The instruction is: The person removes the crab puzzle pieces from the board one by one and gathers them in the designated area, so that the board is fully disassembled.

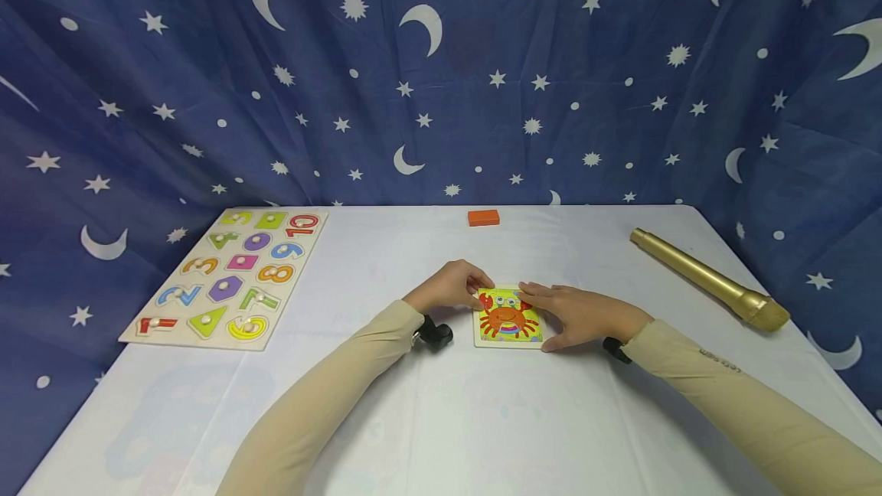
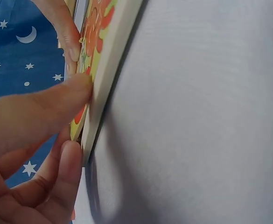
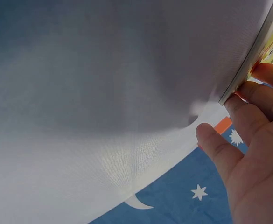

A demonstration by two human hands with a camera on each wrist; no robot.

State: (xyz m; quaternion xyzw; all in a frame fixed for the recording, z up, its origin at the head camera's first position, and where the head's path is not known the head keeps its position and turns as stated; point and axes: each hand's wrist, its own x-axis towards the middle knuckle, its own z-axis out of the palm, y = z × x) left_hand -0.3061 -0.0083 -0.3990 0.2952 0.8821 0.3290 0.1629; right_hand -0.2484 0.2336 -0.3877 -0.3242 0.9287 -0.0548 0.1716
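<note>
A small square crab puzzle [image 1: 508,321], a red crab on yellow in a pale wooden frame, lies on the table between both hands. My left hand [image 1: 452,286] is at its upper left corner. There, in the left wrist view, thumb and fingertip pinch the edge of a puzzle piece [image 2: 75,127], with a narrow dark gap between it and the frame [image 2: 109,77]. Along the puzzle's right side rests my right hand [image 1: 582,314], fingers fairly straight. Its fingertips touch the top right corner, and the thumb is by the lower right corner.
An orange block [image 1: 484,218] sits at the table's back edge. To the left lies a number-and-shape peg board [image 1: 230,279], and to the right a gold microphone-shaped object [image 1: 710,279]. A blue star-patterned cloth [image 1: 482,144] hangs behind the white-covered table [image 1: 496,427].
</note>
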